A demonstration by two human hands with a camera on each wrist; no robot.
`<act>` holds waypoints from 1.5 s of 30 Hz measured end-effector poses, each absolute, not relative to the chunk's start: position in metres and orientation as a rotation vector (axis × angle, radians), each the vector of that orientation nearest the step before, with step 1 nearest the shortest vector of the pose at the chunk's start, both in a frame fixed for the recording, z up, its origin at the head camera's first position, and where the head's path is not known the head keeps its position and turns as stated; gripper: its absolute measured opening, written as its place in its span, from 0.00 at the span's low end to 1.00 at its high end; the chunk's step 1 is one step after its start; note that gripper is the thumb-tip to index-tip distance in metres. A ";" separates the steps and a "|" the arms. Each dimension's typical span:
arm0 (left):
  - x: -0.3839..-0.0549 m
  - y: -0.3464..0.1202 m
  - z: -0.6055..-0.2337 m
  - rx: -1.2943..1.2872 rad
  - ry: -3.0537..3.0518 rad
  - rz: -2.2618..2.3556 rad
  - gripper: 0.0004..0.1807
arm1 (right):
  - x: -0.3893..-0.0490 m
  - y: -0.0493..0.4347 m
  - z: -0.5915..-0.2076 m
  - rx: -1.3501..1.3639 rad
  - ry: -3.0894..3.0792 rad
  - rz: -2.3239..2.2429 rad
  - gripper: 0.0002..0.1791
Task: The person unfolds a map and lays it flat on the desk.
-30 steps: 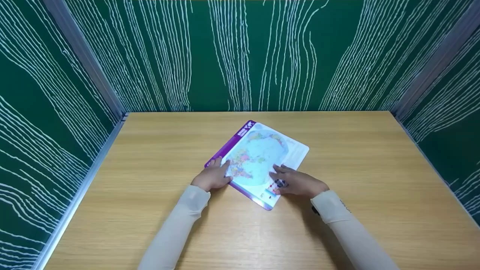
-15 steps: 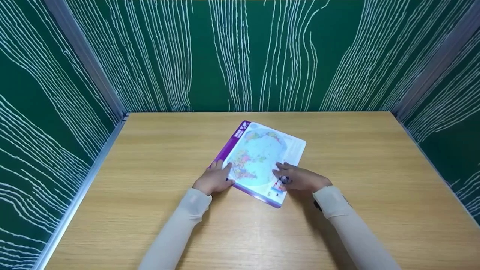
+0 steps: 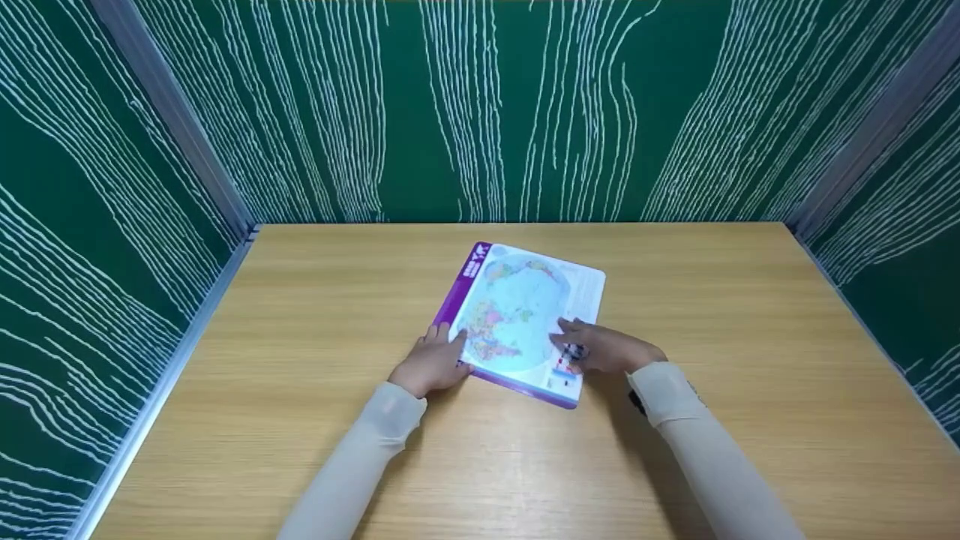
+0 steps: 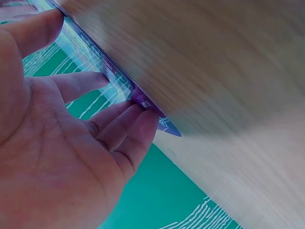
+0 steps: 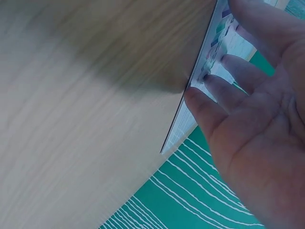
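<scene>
World map sheet (image 3: pixel 525 319) lying kinda crooked on wood counter (image 3: pixel 322 300), around middle. Left grip (image 3: pixel 431 362) spread, touching purple lower-left corner; right grip (image 3: pixel 613 349) spread too, fingertips on lower-right part. Green wall (image 3: pixel 409 112) behind, scribbled in white.

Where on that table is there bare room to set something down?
The table is bare in a wide patch between the left hand and the left green wall, another between the right hand and the right green wall, and near the front between the sleeves. The middle is crowded: both hands touch the map sheet there.
</scene>
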State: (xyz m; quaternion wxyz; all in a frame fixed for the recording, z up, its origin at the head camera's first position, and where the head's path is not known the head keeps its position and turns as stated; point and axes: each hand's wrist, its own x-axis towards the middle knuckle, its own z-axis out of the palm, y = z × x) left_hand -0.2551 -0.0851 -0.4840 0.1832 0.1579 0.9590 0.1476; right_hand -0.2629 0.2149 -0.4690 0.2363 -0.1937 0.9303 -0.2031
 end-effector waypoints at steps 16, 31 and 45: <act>-0.247 -0.081 -0.486 0.468 2.747 0.417 0.36 | -0.263 0.222 -0.471 -0.483 2.568 -0.619 0.29; -0.256 -0.096 -0.481 0.508 2.739 0.563 0.35 | -0.262 0.225 -0.474 -0.242 2.464 -0.954 0.31; -0.288 -0.120 -0.479 0.505 2.691 0.761 0.42 | -0.243 0.219 -0.467 -0.350 2.659 -0.664 0.42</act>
